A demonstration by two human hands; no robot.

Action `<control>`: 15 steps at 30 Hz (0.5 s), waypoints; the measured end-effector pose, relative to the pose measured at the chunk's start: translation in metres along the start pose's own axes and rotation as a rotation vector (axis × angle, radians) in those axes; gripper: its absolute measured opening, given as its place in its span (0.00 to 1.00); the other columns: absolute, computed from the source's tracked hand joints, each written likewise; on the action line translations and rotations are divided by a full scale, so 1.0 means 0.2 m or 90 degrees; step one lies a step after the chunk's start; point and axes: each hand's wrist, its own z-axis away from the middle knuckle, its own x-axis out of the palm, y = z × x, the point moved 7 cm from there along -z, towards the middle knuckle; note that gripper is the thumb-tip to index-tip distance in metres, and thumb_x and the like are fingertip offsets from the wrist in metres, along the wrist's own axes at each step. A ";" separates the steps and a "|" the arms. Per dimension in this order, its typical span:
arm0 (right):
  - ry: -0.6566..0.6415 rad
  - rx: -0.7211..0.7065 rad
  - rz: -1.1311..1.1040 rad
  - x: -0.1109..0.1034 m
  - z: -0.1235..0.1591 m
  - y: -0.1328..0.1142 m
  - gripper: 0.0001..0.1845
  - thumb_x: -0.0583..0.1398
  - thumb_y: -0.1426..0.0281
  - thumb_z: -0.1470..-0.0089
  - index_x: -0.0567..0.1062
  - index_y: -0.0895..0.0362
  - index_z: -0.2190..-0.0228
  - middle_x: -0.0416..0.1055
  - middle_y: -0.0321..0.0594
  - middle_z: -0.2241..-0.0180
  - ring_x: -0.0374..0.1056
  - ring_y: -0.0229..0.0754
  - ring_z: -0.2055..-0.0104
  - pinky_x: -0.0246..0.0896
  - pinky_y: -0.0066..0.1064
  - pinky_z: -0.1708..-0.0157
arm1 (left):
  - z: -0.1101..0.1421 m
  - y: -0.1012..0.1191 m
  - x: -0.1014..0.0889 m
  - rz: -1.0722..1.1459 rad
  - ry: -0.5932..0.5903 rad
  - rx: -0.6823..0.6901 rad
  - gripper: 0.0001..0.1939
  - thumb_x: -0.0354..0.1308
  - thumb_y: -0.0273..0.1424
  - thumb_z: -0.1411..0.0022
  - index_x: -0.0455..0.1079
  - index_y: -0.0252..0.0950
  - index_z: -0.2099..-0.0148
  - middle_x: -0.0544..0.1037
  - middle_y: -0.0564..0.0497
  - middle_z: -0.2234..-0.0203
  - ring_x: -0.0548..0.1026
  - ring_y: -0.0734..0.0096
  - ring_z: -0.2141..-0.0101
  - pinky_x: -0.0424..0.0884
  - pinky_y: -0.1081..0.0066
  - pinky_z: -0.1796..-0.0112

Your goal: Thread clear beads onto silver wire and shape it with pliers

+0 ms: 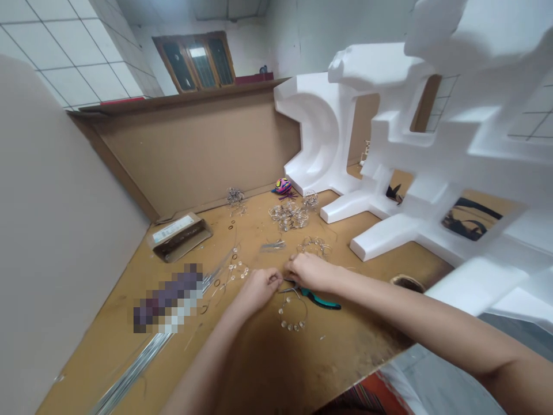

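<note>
My left hand (261,286) and my right hand (310,271) are close together over the middle of the table, fingers pinched. Whatever lies between their fingertips is too small to make out. Just below them a wire ring strung with clear beads (290,327) rests on the tabletop. Pliers with teal and black handles (322,301) lie under my right hand, their jaws partly hidden by it. Beyond my right hand is another loop of wire (317,246). Loose clear beads (237,270) are scattered left of my left hand.
Straight wires (144,357) run along the left, beside a pixelated patch. An opened small box (181,236) stands behind them. Farther back are tangled wire rings (289,216), short wire pieces (273,246) and a colourful object (283,185). Large white foam (389,248) borders the right; a tape roll (407,283) sits near it.
</note>
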 end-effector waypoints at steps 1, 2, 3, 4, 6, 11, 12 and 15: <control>0.008 0.009 -0.036 0.02 0.01 0.01 0.08 0.54 0.74 0.49 0.74 0.60 0.72 0.71 0.45 0.73 0.66 0.40 0.70 0.54 0.27 0.71 | 0.01 -0.01 0.01 0.019 -0.012 -0.003 0.07 0.50 0.28 0.49 0.68 0.36 0.75 0.71 0.54 0.83 0.66 0.74 0.80 0.58 0.75 0.76; 0.017 0.019 -0.073 0.03 0.02 0.03 0.07 0.54 0.74 0.50 0.73 0.60 0.73 0.71 0.43 0.73 0.65 0.39 0.70 0.54 0.26 0.70 | 0.02 -0.02 0.03 0.045 -0.019 -0.012 0.08 0.49 0.29 0.48 0.67 0.35 0.75 0.71 0.54 0.83 0.66 0.75 0.80 0.59 0.75 0.76; 0.025 0.030 -0.111 0.05 0.02 0.04 0.07 0.55 0.74 0.50 0.73 0.59 0.74 0.71 0.42 0.73 0.65 0.38 0.70 0.54 0.26 0.69 | 0.02 -0.03 0.04 0.088 -0.021 -0.030 0.08 0.49 0.31 0.47 0.67 0.35 0.74 0.71 0.54 0.82 0.65 0.75 0.81 0.60 0.76 0.77; 0.032 0.042 -0.149 0.06 0.02 0.06 0.06 0.55 0.74 0.50 0.72 0.59 0.74 0.70 0.41 0.74 0.64 0.37 0.70 0.54 0.26 0.69 | 0.03 -0.04 0.05 0.147 -0.018 -0.055 0.08 0.49 0.33 0.47 0.66 0.35 0.73 0.71 0.54 0.82 0.65 0.76 0.81 0.61 0.75 0.77; 0.036 0.071 -0.229 0.10 0.02 0.09 0.07 0.54 0.72 0.49 0.72 0.60 0.72 0.70 0.39 0.74 0.64 0.36 0.71 0.56 0.25 0.70 | 0.04 -0.07 0.07 0.303 0.001 -0.116 0.10 0.53 0.37 0.49 0.66 0.34 0.72 0.72 0.53 0.81 0.65 0.77 0.82 0.62 0.75 0.78; -0.035 0.125 -0.406 0.20 0.04 0.12 0.14 0.53 0.66 0.47 0.72 0.63 0.66 0.69 0.38 0.77 0.61 0.32 0.79 0.58 0.23 0.79 | 0.08 -0.09 0.09 0.470 -0.025 -0.184 0.15 0.61 0.40 0.56 0.69 0.32 0.70 0.75 0.50 0.78 0.67 0.77 0.81 0.64 0.75 0.78; -0.061 0.124 -0.431 0.21 0.04 0.13 0.14 0.54 0.65 0.48 0.73 0.63 0.67 0.69 0.37 0.78 0.61 0.32 0.80 0.58 0.23 0.79 | 0.09 -0.09 0.09 0.469 -0.070 -0.186 0.16 0.61 0.40 0.56 0.70 0.32 0.69 0.77 0.48 0.75 0.67 0.77 0.80 0.64 0.75 0.78; -0.134 0.108 -0.483 0.21 0.06 0.13 0.12 0.58 0.65 0.54 0.75 0.61 0.71 0.67 0.34 0.81 0.60 0.31 0.82 0.58 0.23 0.80 | 0.12 -0.07 0.08 0.438 -0.160 -0.180 0.17 0.60 0.39 0.53 0.73 0.31 0.63 0.78 0.45 0.68 0.67 0.78 0.80 0.62 0.76 0.79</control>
